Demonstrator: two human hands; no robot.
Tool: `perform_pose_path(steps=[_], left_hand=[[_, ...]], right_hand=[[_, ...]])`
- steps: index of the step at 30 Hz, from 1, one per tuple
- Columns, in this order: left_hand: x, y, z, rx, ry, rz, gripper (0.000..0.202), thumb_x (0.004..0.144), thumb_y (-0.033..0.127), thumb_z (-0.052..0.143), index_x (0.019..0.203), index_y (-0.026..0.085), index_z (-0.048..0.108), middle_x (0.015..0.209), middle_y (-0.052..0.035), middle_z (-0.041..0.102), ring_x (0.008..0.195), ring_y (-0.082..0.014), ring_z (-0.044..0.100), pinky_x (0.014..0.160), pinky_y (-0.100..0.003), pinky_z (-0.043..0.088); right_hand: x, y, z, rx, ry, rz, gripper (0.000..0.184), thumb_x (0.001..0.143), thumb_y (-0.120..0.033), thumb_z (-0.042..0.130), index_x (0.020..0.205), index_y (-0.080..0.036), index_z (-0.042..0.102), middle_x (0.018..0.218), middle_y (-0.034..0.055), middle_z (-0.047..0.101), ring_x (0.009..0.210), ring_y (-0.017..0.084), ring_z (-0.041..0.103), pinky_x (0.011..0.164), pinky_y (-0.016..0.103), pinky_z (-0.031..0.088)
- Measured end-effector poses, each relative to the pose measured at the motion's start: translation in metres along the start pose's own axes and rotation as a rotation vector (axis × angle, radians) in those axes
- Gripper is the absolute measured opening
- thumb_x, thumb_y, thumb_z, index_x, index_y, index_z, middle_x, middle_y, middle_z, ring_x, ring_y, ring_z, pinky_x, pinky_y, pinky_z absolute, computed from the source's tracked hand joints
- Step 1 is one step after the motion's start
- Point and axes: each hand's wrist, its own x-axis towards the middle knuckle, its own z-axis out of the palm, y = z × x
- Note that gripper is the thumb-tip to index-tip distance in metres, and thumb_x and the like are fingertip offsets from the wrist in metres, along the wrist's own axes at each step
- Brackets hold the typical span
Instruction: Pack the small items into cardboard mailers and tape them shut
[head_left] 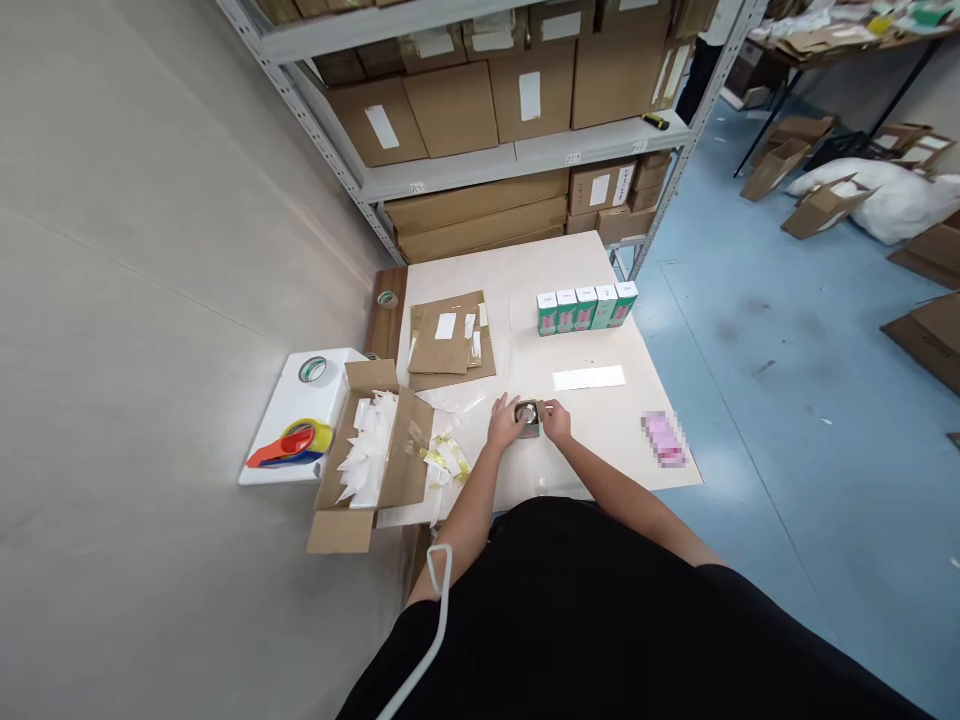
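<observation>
Both of my hands meet near the front of the white table (600,330), on a small brown and silver object (529,415) that I cannot make out clearly. My left hand (504,422) curls round its left side. My right hand (556,420) pinches its right side. A white paper strip (589,377) lies just behind my hands. Further back stands a row of several green and white boxes (585,307). Flattened cardboard pieces (448,340) lie at the back left of the table.
An open carton (375,450) with white packing inside sits at the left edge, beside a white stand with a tape dispenser (292,445) and a tape roll (313,369). Metal shelves (517,155) hold cardboard boxes behind. A pink blurred item (664,438) lies right. Boxes litter the blue floor.
</observation>
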Motion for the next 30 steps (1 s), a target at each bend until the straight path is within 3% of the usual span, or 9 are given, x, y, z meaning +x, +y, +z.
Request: perform_pose_path(steps=[2, 4, 7, 10, 14, 19, 22, 25, 30], left_hand=[[0.004, -0.010, 0.000, -0.204, 0.095, -0.209, 0.061, 0.092, 0.049, 0.066, 0.145, 0.020, 0.060, 0.157, -0.0163, 0.052, 0.149, -0.0321, 0.043, 0.123, -0.045, 0.034], [0.007, -0.018, 0.000, -0.338, 0.087, -0.368, 0.057, 0.095, 0.056, 0.059, 0.136, 0.017, 0.065, 0.141, -0.0182, 0.064, 0.133, -0.0308, 0.059, 0.113, -0.044, 0.045], [0.009, -0.022, 0.001, -0.450, -0.025, -0.449, 0.056, 0.097, 0.062, 0.051, 0.126, 0.018, 0.068, 0.128, -0.0177, 0.072, 0.109, -0.0276, 0.071, 0.093, -0.041, 0.057], [0.012, -0.017, 0.003, -0.575, -0.120, -0.489, 0.049, 0.096, 0.055, 0.052, 0.128, 0.021, 0.068, 0.125, -0.0127, 0.073, 0.102, -0.0231, 0.072, 0.086, -0.035, 0.057], [0.022, -0.006, 0.004, -0.531, -0.156, -0.425, 0.049, 0.089, 0.038, 0.057, 0.134, 0.022, 0.066, 0.121, -0.0083, 0.075, 0.102, -0.0210, 0.072, 0.085, -0.032, 0.057], [0.029, -0.004, -0.001, -0.431, -0.053, -0.227, 0.068, 0.078, 0.018, 0.060, 0.147, 0.022, 0.056, 0.142, -0.0120, 0.066, 0.120, -0.0220, 0.068, 0.095, -0.034, 0.056], [0.021, -0.008, -0.005, -0.378, -0.019, -0.111, 0.067, 0.073, 0.010, 0.060, 0.138, 0.022, 0.061, 0.144, -0.0113, 0.064, 0.132, -0.0240, 0.062, 0.104, -0.038, 0.053], [0.007, -0.012, -0.009, -0.375, -0.076, -0.053, 0.055, 0.071, 0.008, 0.064, 0.124, 0.022, 0.068, 0.144, -0.0098, 0.063, 0.136, -0.0264, 0.058, 0.105, -0.038, 0.052], [-0.011, -0.014, -0.004, -0.395, -0.149, -0.012, 0.046, 0.069, 0.011, 0.074, 0.114, 0.019, 0.071, 0.141, -0.0108, 0.062, 0.131, -0.0266, 0.060, 0.106, -0.038, 0.052]], right_hand=[[-0.004, -0.001, 0.000, -0.007, -0.069, -0.061, 0.026, 0.099, -0.026, 0.053, 0.120, -0.023, 0.067, 0.109, 0.0049, 0.079, 0.101, 0.021, 0.074, 0.093, 0.032, 0.055], [-0.009, -0.002, -0.001, -0.047, -0.173, -0.180, 0.030, 0.096, -0.028, 0.061, 0.124, -0.025, 0.068, 0.130, 0.0056, 0.073, 0.115, 0.021, 0.070, 0.100, 0.033, 0.053], [-0.016, -0.003, -0.003, -0.177, -0.321, -0.291, 0.040, 0.091, -0.023, 0.066, 0.131, -0.026, 0.067, 0.146, 0.0059, 0.063, 0.128, 0.024, 0.064, 0.106, 0.036, 0.051], [-0.018, -0.003, -0.006, -0.277, -0.373, -0.268, 0.048, 0.091, -0.019, 0.064, 0.138, -0.026, 0.063, 0.143, 0.0062, 0.065, 0.126, 0.027, 0.065, 0.102, 0.037, 0.051], [-0.014, -0.001, -0.007, -0.281, -0.379, -0.279, 0.051, 0.084, -0.014, 0.066, 0.134, -0.027, 0.063, 0.135, 0.0067, 0.070, 0.113, 0.029, 0.070, 0.091, 0.036, 0.053], [-0.015, 0.009, -0.003, -0.116, -0.331, -0.275, 0.052, 0.078, -0.012, 0.066, 0.129, -0.026, 0.062, 0.128, 0.0060, 0.072, 0.104, 0.027, 0.071, 0.086, 0.035, 0.054], [-0.021, 0.018, -0.001, -0.017, -0.209, -0.219, 0.052, 0.083, -0.019, 0.065, 0.134, -0.025, 0.055, 0.130, 0.0074, 0.070, 0.104, 0.025, 0.071, 0.089, 0.037, 0.055], [-0.026, 0.024, -0.002, 0.042, -0.096, -0.208, 0.053, 0.087, -0.026, 0.061, 0.139, -0.026, 0.049, 0.139, 0.0093, 0.063, 0.106, 0.023, 0.070, 0.092, 0.039, 0.056], [-0.028, 0.026, -0.001, 0.048, -0.108, -0.280, 0.049, 0.091, -0.030, 0.055, 0.140, -0.024, 0.050, 0.143, 0.0115, 0.059, 0.108, 0.024, 0.068, 0.093, 0.042, 0.057]])
